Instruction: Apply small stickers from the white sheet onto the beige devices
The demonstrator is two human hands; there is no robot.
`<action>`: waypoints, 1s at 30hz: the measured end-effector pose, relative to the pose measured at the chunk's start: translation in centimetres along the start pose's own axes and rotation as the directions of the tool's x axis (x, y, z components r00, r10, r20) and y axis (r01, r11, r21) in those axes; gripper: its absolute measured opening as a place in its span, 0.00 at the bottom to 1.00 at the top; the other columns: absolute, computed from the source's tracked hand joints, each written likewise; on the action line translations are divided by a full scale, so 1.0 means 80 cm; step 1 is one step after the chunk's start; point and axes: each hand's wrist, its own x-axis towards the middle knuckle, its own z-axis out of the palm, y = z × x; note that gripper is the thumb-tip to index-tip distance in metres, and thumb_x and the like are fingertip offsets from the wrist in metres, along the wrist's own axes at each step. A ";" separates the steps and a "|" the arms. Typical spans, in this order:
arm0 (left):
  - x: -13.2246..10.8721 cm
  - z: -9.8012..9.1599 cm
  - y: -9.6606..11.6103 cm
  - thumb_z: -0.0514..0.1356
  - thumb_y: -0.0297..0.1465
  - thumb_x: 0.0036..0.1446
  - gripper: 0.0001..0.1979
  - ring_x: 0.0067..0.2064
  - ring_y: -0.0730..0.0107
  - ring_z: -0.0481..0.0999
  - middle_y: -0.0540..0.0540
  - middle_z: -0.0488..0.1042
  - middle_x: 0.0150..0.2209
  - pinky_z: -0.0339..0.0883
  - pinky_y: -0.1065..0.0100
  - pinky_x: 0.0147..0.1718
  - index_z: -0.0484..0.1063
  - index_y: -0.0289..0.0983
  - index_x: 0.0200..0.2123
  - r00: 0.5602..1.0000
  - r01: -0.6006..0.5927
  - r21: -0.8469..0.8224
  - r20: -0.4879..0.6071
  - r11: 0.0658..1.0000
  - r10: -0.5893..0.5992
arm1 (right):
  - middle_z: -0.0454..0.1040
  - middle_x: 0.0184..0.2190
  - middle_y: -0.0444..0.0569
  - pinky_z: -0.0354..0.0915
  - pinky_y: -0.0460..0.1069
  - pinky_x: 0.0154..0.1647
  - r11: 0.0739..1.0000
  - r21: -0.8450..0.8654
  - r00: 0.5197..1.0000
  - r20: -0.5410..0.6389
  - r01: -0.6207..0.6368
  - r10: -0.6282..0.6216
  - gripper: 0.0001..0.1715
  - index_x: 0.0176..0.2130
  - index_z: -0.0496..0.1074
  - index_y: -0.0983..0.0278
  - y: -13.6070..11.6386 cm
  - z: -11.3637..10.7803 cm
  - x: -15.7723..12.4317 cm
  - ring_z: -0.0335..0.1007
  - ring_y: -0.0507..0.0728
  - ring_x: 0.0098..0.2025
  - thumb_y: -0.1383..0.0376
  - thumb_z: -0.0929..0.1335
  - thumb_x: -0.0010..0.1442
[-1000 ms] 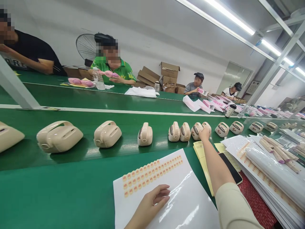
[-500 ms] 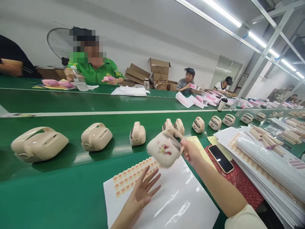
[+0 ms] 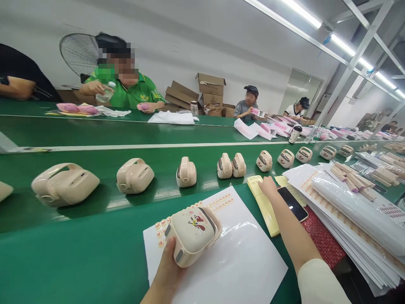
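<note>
- Left grip point(image 3: 169, 264): yours, closed around the lower corner of a cream unit point(image 3: 191, 232), thumb against its side.
- Held unit: tilted, above the sheet point(image 3: 243, 257); red printed figure faces up, handle toward your right. It hides part of the sheet's sticker rows point(image 3: 225, 203).
- Sheet: white, glossy, lying askew on the green desk point(image 3: 79, 264) before you.
- Right grip point(image 3: 268, 186): yours, arm stretched out, fingers at the far end of the yellow strips point(image 3: 264, 211). Cannot tell whether they pinch one or only touch.
- Phone point(image 3: 292, 204): just right of your right forearm, screen up, beside the red mat point(image 3: 324, 238).
- Paper stack point(image 3: 357, 240): right of the mat, with a clear plastic roll point(image 3: 351, 204) and beige bars point(image 3: 352, 178) on top.
- Row of units point(image 3: 135, 176): beyond the sheet, running left to right on glossy green; two stand close together near the middle.
- Patterned cup point(image 3: 295, 134): past the row, by the pink packs point(image 3: 280, 127).
- Across from you: co-worker in green point(image 3: 126, 90), bottle point(image 3: 105, 92) in one hand, pink item point(image 3: 144, 107) in the other.
- Cartons point(image 3: 211, 86) and fan point(image 3: 77, 52): farthest, by the wall.
</note>
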 end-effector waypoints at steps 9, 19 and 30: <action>-0.007 0.022 0.012 0.57 0.47 0.49 0.35 0.49 0.49 0.71 0.45 0.75 0.48 0.70 0.56 0.41 0.55 0.44 0.59 0.995 0.038 -0.063 -0.086 0.997 -0.044 | 0.72 0.33 0.51 0.59 0.48 0.34 0.980 0.187 0.986 -0.131 -0.074 0.100 0.07 0.21 0.69 0.65 0.038 0.027 0.030 0.68 0.58 0.37 0.65 0.65 0.47; -0.009 0.030 0.006 0.57 0.51 0.47 0.36 0.49 0.50 0.72 0.41 0.75 0.46 0.69 0.57 0.43 0.61 0.39 0.56 0.995 0.039 0.117 -0.094 0.992 -0.029 | 0.68 0.20 0.44 0.58 0.47 0.29 0.808 0.588 0.997 -0.051 -0.023 0.065 0.12 0.20 0.66 0.64 0.019 0.015 0.012 0.62 0.53 0.26 0.57 0.66 0.41; -0.012 0.048 -0.002 0.57 0.51 0.48 0.35 0.58 0.52 0.58 0.45 0.53 0.62 0.71 0.64 0.36 0.54 0.48 0.58 0.966 -0.183 0.381 -0.102 0.906 0.238 | 0.67 0.33 0.48 0.58 0.49 0.37 0.611 0.788 0.823 0.393 -0.071 -0.411 0.13 0.18 0.69 0.63 -0.076 0.038 -0.173 0.63 0.56 0.38 0.58 0.72 0.36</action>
